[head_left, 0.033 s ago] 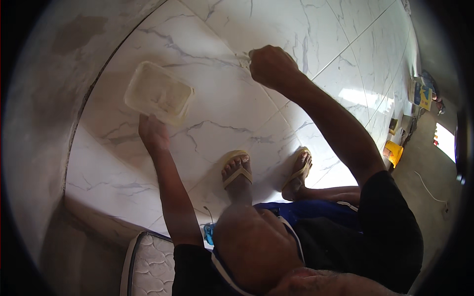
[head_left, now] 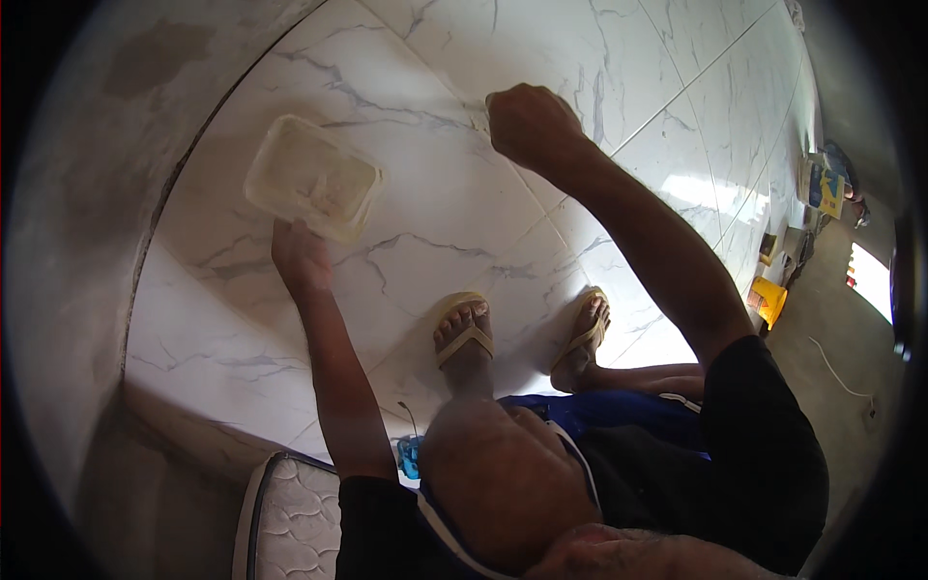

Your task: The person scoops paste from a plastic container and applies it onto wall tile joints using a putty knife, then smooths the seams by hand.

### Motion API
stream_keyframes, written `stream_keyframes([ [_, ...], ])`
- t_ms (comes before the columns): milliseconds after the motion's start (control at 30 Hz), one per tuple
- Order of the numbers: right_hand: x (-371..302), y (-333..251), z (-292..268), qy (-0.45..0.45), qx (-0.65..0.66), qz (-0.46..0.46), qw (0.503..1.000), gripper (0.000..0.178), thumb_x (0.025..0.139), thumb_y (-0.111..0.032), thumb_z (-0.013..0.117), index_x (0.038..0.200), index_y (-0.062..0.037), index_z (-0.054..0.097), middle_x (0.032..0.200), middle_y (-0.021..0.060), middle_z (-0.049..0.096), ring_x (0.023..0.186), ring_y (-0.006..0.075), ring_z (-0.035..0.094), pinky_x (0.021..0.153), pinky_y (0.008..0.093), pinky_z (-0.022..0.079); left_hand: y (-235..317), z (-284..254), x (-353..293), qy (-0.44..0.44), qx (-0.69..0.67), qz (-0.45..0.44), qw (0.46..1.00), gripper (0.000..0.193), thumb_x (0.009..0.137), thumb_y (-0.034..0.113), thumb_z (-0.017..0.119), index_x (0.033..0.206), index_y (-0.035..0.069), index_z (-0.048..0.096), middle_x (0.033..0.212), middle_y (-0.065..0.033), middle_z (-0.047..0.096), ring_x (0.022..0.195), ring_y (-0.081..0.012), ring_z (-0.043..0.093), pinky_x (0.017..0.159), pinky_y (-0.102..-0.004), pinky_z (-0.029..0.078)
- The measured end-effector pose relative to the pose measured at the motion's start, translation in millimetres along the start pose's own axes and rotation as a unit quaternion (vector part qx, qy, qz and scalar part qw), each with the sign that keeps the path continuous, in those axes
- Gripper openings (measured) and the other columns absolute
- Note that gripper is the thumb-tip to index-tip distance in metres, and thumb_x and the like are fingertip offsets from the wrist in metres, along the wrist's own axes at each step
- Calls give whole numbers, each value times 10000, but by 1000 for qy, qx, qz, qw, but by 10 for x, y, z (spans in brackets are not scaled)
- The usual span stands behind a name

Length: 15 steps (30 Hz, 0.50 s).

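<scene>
- L hand [head_left: 303,256] grips tub [head_left: 356,220] by near edge, prob. to keep it steady & its mouth clear; tub sits left of feet [head_left: 469,327], can't tell if it touches floor [head_left: 435,188].
- R hand [head_left: 530,126]: curled into fist, prob. braced or pinching low; can't tell if it holds anything.
- Rm, L to R: bare wall [head_left: 82,203], mattress [head_left: 302,522], grey-veined white floor tiles, yellow container [head_left: 768,302].

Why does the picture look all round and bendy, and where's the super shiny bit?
In the head view, the fisheye lens curves straight edges and the corners go black; also in the head view, glare whitens the tiled floor toward the right, while the left hand and plastic container look slightly soft.
</scene>
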State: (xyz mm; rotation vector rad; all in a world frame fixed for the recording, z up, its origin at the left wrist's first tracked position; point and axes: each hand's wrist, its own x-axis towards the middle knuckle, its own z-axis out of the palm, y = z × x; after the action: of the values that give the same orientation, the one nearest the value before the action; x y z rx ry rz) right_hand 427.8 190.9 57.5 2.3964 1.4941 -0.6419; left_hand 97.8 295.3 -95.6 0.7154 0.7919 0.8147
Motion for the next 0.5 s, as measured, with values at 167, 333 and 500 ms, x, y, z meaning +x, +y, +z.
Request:
stream_keyframes([
  [167,120,-119,-233,-16,-51,44,998,194,870,-103,597,893,13,752,951,231,741,919,405,730,807,494,590,-22,-18,30,-13,-76,9,997,442,962,58,640,1360,-75,500,1312,-138,588,1206,-233,586,1044,-377,475],
  [333,191,4,-124,-21,-12,94,995,221,865,-102,583,943,40,734,964,269,728,950,440,715,873,508,572,5,-2,45,-38,-86,-8,996,584,944,149,707,1404,-108,455,1374,-177,572,1295,-273,550,1146,-421,405],
  [500,168,-303,-27,-64,13,105,992,242,855,-123,587,957,38,737,981,301,716,969,446,712,899,500,566,0,-77,32,-59,-95,-11,994,547,940,144,709,1370,-112,488,1342,-172,589,1272,-254,561,1131,-394,415],
])
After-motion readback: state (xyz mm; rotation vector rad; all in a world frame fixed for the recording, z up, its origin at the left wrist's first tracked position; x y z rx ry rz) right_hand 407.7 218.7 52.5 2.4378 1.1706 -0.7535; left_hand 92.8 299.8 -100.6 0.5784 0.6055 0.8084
